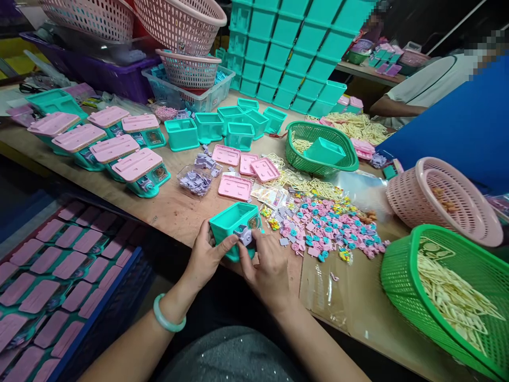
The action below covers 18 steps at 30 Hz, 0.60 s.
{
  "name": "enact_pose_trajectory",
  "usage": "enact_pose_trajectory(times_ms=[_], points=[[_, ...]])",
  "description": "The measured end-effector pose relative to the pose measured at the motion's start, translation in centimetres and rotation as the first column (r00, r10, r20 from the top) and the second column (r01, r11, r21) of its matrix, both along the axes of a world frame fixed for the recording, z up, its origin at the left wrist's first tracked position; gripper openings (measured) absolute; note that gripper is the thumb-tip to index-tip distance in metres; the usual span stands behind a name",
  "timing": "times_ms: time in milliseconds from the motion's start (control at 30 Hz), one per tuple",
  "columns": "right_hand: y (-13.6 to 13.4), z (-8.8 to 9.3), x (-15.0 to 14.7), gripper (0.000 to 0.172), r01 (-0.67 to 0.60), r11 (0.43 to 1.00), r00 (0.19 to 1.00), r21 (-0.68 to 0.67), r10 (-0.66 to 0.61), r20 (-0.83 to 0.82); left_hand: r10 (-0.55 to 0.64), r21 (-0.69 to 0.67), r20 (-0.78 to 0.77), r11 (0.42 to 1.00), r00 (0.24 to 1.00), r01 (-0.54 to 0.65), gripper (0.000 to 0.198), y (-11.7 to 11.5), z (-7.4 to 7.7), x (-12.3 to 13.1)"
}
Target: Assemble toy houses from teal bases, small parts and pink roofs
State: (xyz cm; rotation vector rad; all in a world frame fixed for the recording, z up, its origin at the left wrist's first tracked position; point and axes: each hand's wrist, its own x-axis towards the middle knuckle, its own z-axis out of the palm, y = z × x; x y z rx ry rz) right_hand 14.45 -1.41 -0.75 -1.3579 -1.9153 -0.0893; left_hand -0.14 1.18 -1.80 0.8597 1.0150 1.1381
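Between my hands, at the table's front edge, is a teal plastic box with an open top. My left hand grips its left side, the thumb lying across the front. A small purple plastic piece sits against the box's front. My right hand is closed at that piece, with index finger and thumb on it. Part of a picture label shows behind the right fingers. Pink lids lie just beyond the box, beside a clear tub of purple parts.
Lidded boxes stand in rows at left, with bare teal boxes behind. Small pink, blue and yellow parts are heaped at right. A green basket holds cream sticks. A blue crate of finished-looking boxes sits lower left. A person sits opposite.
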Motion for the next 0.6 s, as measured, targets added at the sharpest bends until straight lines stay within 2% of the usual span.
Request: enact_pose_trajectory(times_ms=[67,133,200,267,333,400,433,533,600], points=[[-0.5,-0.1,0.3,0.022,-0.054,0.998,0.998,-0.02,0.054,-0.015,-0.029,0.002,-0.021,1.0,0.999,0.029,0.047,-0.1,-0.1,-0.4],[-0.9,-0.3,1.1,0.025,-0.157,0.984,0.984,-0.084,0.148,-0.101,-0.091,0.032,-0.058,0.995,0.994,0.093,0.049,-0.1,-0.3,-1.1],[-1.1,-0.4,2.6,0.035,-0.211,0.97,0.965,-0.122,0.187,-0.183,-0.151,0.095,-0.178,0.981,0.972,0.17,0.057,0.1,-0.7,-2.0],[-0.6,-0.6,4.2,0.055,-0.199,0.971,0.97,-0.135,0.175,-0.17,-0.191,0.155,-0.355,0.953,0.915,0.259,0.071,0.5,-1.2,-2.9],[0.3,-0.9,5.5,0.068,-0.249,0.957,0.967,-0.151,0.238,-0.085,-0.223,0.189,-0.507,0.914,0.833,0.359,0.078,0.9,-1.8,-3.7],[1.3,-1.3,6.1,0.06,-0.366,0.906,0.93,-0.211,0.367,-0.037,-0.244,0.22,-0.598,0.866,0.764,0.449,0.085,1.2,-2.4,-4.0],[1.6,-1.5,6.2,0.052,-0.407,0.883,0.912,-0.235,0.409,-0.043,-0.236,0.24,-0.633,0.845,0.737,0.477,0.096,1.2,-2.6,-4.0],[2.1,-1.7,5.9,0.037,-0.419,0.866,0.908,-0.273,0.404,-0.109,-0.134,0.313,-0.702,0.824,0.699,0.472,0.127,0.8,-3.0,-3.5],[2.1,-1.6,5.7,0.034,-0.424,0.855,0.905,-0.299,0.406,-0.125,-0.065,0.343,-0.723,0.83,0.688,0.439,0.127,0.3,-3.1,-3.2]])
